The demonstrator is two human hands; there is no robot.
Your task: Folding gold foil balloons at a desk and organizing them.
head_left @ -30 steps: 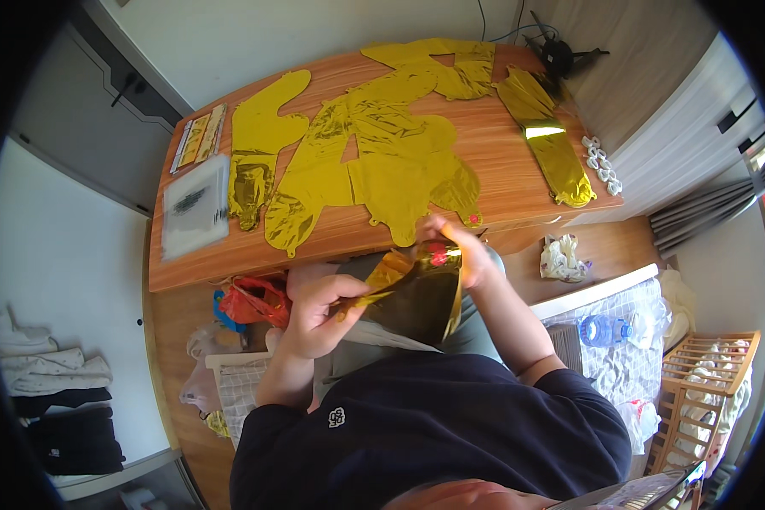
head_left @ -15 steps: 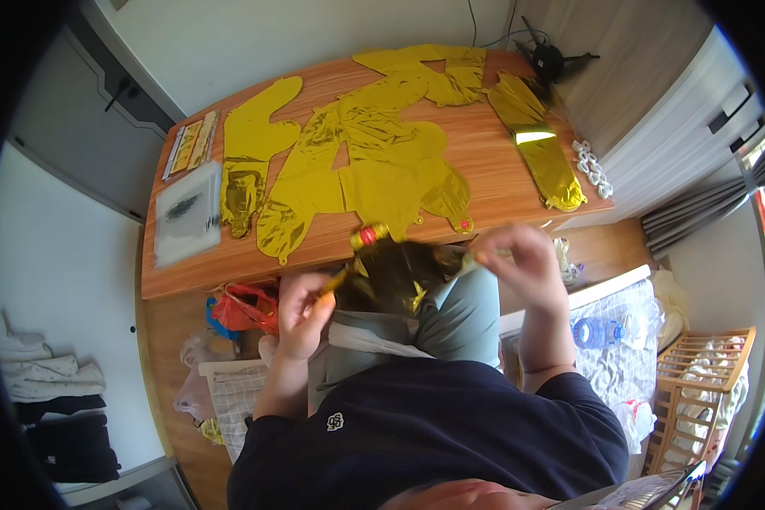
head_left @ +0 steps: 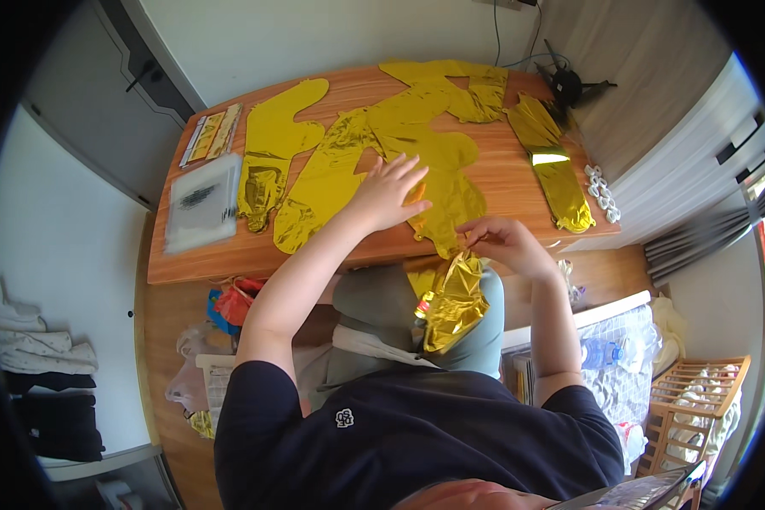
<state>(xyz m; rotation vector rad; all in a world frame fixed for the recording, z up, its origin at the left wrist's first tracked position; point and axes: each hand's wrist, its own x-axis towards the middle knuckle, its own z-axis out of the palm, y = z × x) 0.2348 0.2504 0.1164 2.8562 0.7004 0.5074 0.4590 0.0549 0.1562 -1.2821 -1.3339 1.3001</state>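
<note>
A crumpled gold foil balloon (head_left: 457,308) hangs over my lap at the table's front edge, with a small red-and-white label on its left side. My right hand (head_left: 506,244) pinches its upper end between thumb and fingers. My left hand (head_left: 384,197) is stretched over the table with its fingers spread, holding nothing. Beneath and around it lie flat gold foil balloons (head_left: 331,183), overlapping in the middle of the table. Whether my left fingertips touch the foil, I cannot tell.
On the wooden table (head_left: 204,269), a clear plastic pouch (head_left: 202,204) and printed sheets (head_left: 210,136) lie at the left. A folded gold balloon (head_left: 557,183) and white ribbon rolls (head_left: 602,194) are at the right. A black router (head_left: 567,87) stands in the back corner.
My left hand has let go of the balloon and reached forward over the table. My right hand keeps hold of it, and the balloon now hangs down, bunched up, farther right over my lap.
</note>
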